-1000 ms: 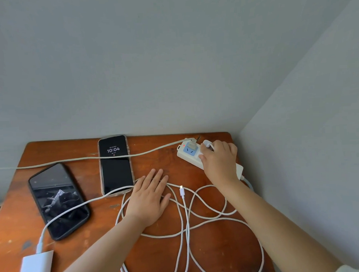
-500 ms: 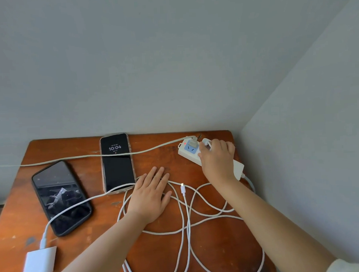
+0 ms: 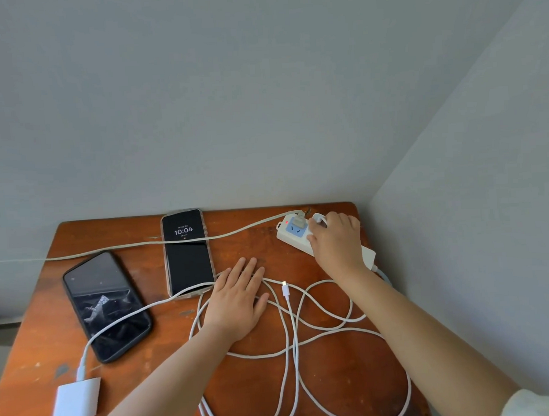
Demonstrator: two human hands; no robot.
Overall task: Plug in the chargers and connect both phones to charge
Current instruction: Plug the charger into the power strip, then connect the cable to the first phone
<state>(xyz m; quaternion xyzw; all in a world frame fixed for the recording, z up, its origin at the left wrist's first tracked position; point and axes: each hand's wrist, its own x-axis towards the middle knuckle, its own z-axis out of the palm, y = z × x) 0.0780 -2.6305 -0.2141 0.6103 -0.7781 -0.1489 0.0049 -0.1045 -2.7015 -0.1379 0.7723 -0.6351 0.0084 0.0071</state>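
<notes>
A white power strip [image 3: 292,236] lies at the table's far right corner with its red light on. My right hand [image 3: 335,244] covers its middle, fingers closed on a white charger [image 3: 319,219] sitting on the strip. My left hand [image 3: 236,300] rests flat and open on the loose white cables [image 3: 293,340]. A free cable connector [image 3: 285,290] lies just right of that hand. A phone showing 10:04 [image 3: 186,253] lies at the back centre. A dark phone [image 3: 106,307] lies to its left. A second white charger [image 3: 76,401] lies unplugged at the front left, its cable running across the dark phone.
The wooden table [image 3: 336,386] stands in a corner of grey walls. A grey cord [image 3: 125,246] runs from a plug in the strip's far end across the lit phone and off the left edge. Cable loops spread over the front middle.
Both hands have stayed almost where they were, the right one on the charger at the strip. The view has dipped a little, so the front-left charger's prongs now show.
</notes>
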